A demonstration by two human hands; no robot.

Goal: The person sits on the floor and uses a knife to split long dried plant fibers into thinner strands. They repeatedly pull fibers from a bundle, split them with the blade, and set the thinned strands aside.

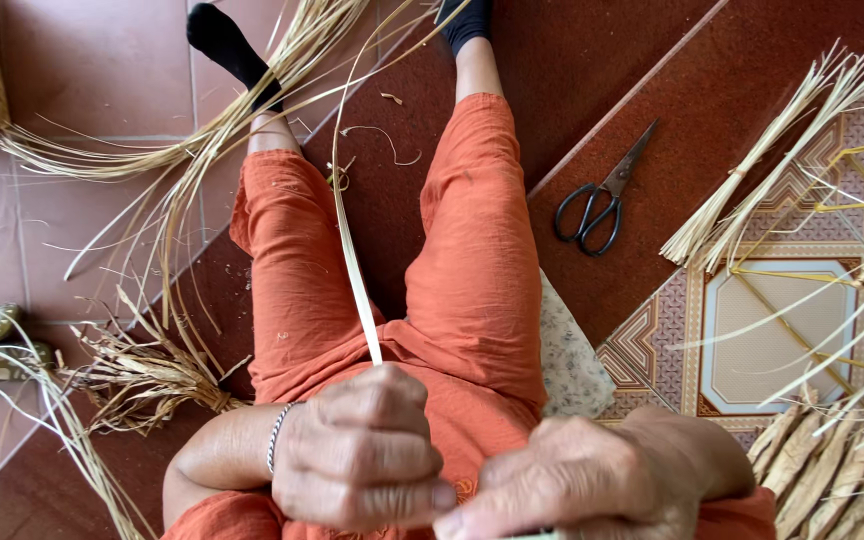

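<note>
A: Item held?
B: One flat straw strip (349, 250), pale, long and thin. Its near end is pinched in the clenched fingers of the left hand (362, 450); the rest is seen rising over the orange trousers (472, 260) toward the loose straw (152, 160) on the floor.

A: Right hand?
B: The right hand (582, 480) is curled just beside the left, touching it; what is gripped cannot be told, the fingertips being cut off at the frame edge.

A: Handling?
B: Judged very light, springy lengthwise, easily creased or split. It is best taken flat between thumb and finger, close to the working end.

A: Nearby?
B: Black scissors (600, 200) on the step; a tied straw bundle (762, 180) well apart.
</note>
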